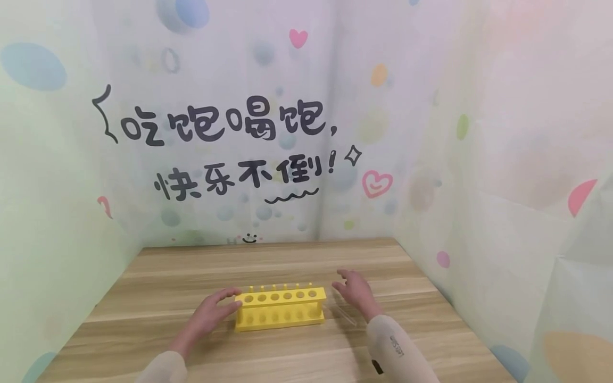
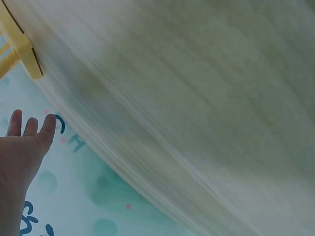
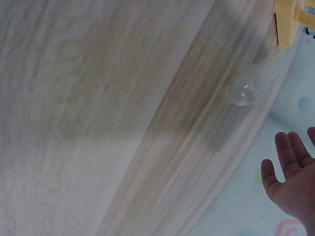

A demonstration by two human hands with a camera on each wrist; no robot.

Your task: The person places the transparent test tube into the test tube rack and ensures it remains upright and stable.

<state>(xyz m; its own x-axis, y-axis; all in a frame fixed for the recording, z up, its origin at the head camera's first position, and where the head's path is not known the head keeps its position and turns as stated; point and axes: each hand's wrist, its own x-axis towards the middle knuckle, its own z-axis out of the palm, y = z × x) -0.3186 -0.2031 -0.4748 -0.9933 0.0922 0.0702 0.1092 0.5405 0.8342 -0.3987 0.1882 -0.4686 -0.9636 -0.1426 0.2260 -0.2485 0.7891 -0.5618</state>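
Observation:
A yellow test tube rack (image 1: 282,303) with a row of round holes and short pegs stands upright on the table. Beside its left end is my left hand (image 1: 210,314), fingers loosely extended; whether the fingertips touch the rack I cannot tell. My right hand (image 1: 356,292) hovers off the rack's right end, its fingers spread and holding nothing. Below that hand a clear glass test tube (image 1: 346,315) lies on the table, its rounded end (image 3: 241,93) plain in the right wrist view. The left wrist view catches one corner of the rack (image 2: 22,46) above the hand.
The wood-grain table (image 1: 268,260) reaches back to a patterned wall sheet (image 1: 268,64) with black lettering. Similar sheets hang on the left (image 1: 57,159) and right (image 1: 517,159), close along the table's sides.

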